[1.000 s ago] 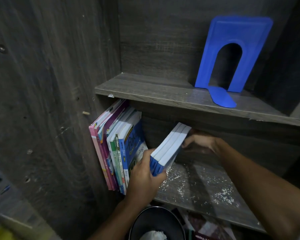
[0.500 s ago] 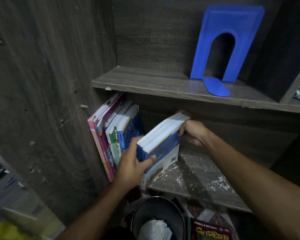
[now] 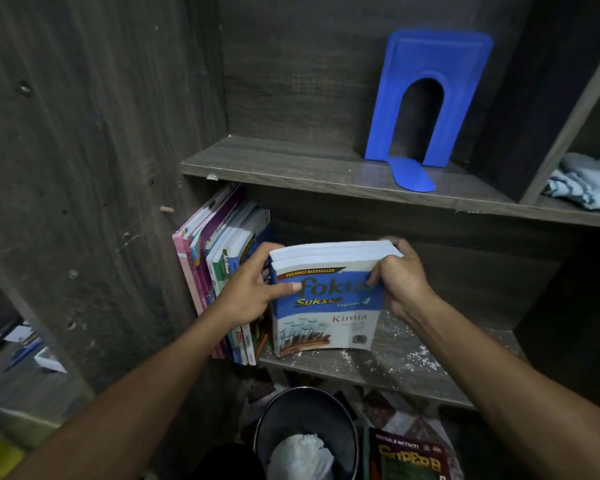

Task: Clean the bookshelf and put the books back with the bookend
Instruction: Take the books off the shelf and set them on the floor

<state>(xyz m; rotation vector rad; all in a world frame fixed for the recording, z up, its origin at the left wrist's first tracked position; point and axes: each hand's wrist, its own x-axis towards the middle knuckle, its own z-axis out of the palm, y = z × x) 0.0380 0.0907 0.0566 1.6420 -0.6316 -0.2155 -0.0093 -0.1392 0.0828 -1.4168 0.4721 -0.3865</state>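
Observation:
A small stack of blue-and-white books [image 3: 326,306], the front one titled "Fokus Sukses Kimia", stands at the front of the lower shelf [image 3: 406,368], cover facing me. My left hand [image 3: 250,292] grips its left edge, thumb on the cover. My right hand [image 3: 399,275] grips its top right corner. Several more books [image 3: 219,268] lean against the left wall of the same shelf. A blue bookend [image 3: 426,98] stands alone on the upper shelf [image 3: 291,168].
White dust and crumbs lie scattered over the lower shelf board. A dark round bin [image 3: 305,434] holding crumpled white paper stands below, beside a book [image 3: 409,459] on the floor. A pale blue cloth [image 3: 586,181] lies in the compartment at the right.
The blue books have swung from leaning edge-on to facing me with the cover and come forward on the shelf. Both hands moved with them; my view shifted down and back.

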